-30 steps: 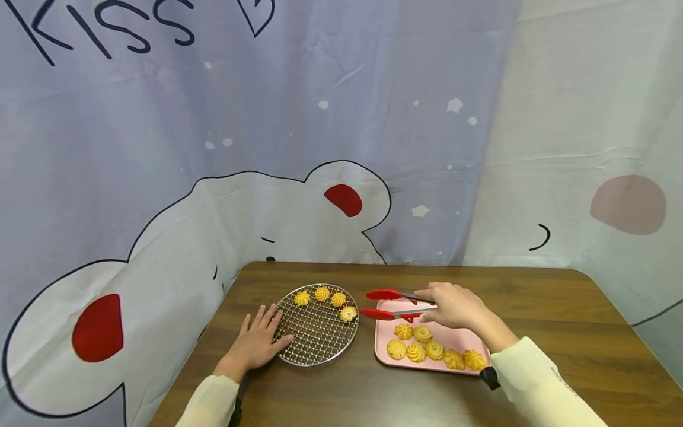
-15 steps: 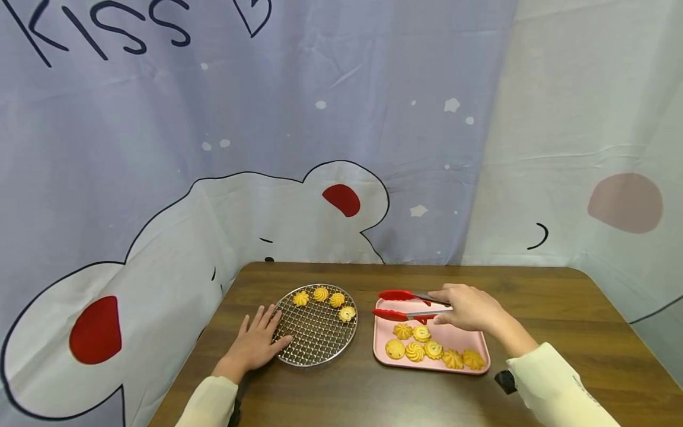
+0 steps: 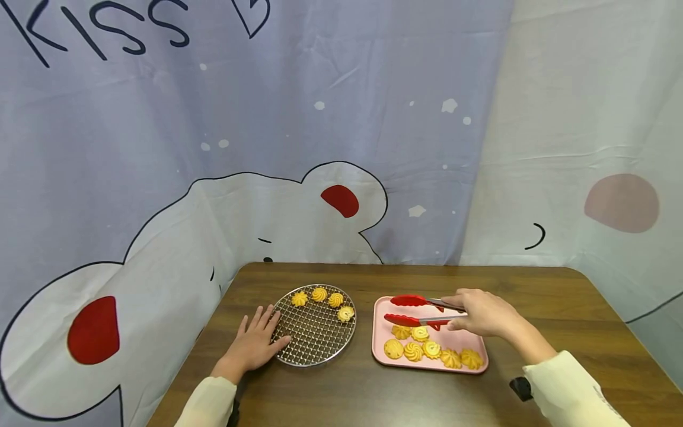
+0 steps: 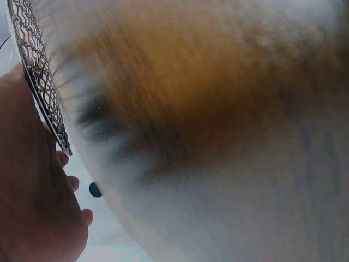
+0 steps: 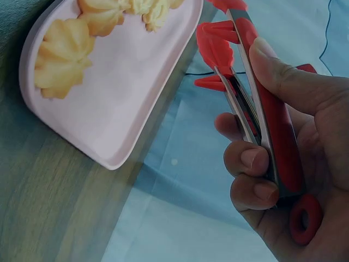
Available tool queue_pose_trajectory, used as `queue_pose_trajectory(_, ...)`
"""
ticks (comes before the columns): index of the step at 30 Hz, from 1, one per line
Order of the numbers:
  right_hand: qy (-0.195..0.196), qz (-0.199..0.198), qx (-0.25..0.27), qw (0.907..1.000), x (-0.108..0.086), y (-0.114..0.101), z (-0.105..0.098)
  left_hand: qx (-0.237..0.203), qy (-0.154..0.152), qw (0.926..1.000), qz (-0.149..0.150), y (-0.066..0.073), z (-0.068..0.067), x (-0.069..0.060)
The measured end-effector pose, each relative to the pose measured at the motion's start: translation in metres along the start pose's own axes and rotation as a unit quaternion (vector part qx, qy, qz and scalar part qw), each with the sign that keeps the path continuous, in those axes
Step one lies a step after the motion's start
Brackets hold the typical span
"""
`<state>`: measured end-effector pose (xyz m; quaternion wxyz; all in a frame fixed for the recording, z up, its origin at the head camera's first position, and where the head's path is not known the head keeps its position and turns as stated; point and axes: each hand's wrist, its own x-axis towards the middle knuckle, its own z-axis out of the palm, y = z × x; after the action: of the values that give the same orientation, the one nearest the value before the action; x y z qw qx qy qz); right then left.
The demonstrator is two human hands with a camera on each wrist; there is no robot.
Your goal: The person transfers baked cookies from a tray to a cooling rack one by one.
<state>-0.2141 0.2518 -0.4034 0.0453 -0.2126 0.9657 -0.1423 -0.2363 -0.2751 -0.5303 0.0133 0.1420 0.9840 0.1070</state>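
Observation:
My right hand (image 3: 485,312) grips a pair of red-tipped tongs (image 5: 281,139), thumb on one arm and fingers curled round the other. The tongs' red tips stand apart over the pink tray (image 3: 380,332), with nothing between them. Several golden piped cookies (image 3: 413,351) lie on the tray's near half. My left hand (image 3: 252,345) rests with spread fingers at the left rim of a round wire rack (image 3: 315,338). Along the rack's far and right side sit several cookies (image 3: 335,300). In the left wrist view the hand (image 4: 32,180) lies beside the rack's edge (image 4: 46,90).
The rack and tray stand apart on a brown wooden table (image 3: 363,391). Behind the table hangs a printed cloth (image 3: 416,130) with cartoon shapes. A black wrist device (image 3: 520,388) sits by the right sleeve (image 3: 573,385).
My right hand has drawn the tongs to the right, from beside the rack to over the tray, and slightly lower. The left hand and the cookies have stayed in place.

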Motion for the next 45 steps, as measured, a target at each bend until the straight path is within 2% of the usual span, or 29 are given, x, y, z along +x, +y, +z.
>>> queue_pose_trajectory(14, -0.007, -0.003, -0.006, 1.0, -0.012, 0.012, 0.003, 0.003, 0.002, 1.0, 0.001, 0.0, 0.0, 0.0)
queue_pose_trajectory(22, 0.002, -0.025, -0.001, 0.9997, -0.017, 0.017, 0.007, 0.001, 0.009, 1.0, 0.004, 0.0, 0.001, 0.0)
queue_pose_trajectory(33, -0.008, -0.045, 0.003, 0.9989, -0.021, 0.019, 0.008, -0.015, -0.002, 0.9999, 0.004, 0.01, -0.011, -0.004)
queue_pose_trajectory(41, -0.02, -0.04, 0.005, 0.999, -0.021, 0.02, 0.011, -0.009, -0.009, 0.9999, -0.002, 0.013, -0.015, -0.006)
queue_pose_trajectory(45, -0.015, -0.05, -0.002, 0.9986, -0.02, 0.02, 0.012, -0.014, -0.001, 0.9999, 0.003, 0.011, -0.012, -0.005)
